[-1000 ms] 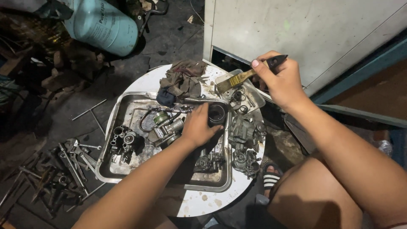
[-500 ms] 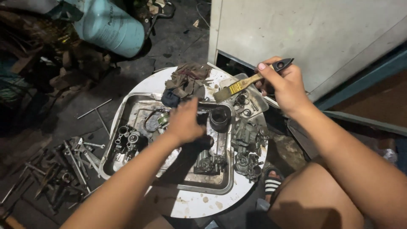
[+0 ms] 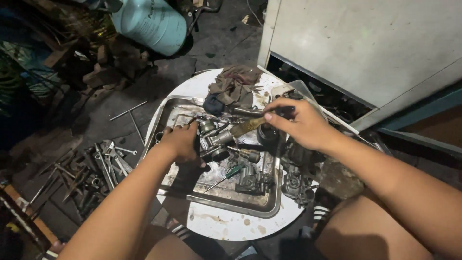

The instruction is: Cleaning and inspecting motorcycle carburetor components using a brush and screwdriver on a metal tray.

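— since a moment ago, right hand [image 3: 301,126] has swung the paintbrush [image 3: 248,126] down from the table edge over the metal tray [image 3: 262,208].
— and the left?
— left hand [image 3: 182,143] has slid left, clenched on a carburetor part [image 3: 215,139] inside the tray. right fingers pinch the brush handle, bristles over the parts; rag [image 3: 234,85] behind.

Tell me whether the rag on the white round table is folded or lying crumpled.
Crumpled. The brownish rag sits in a loose, wrinkled heap at the far edge of the white round table, beyond the metal tray, with no neat folds visible.
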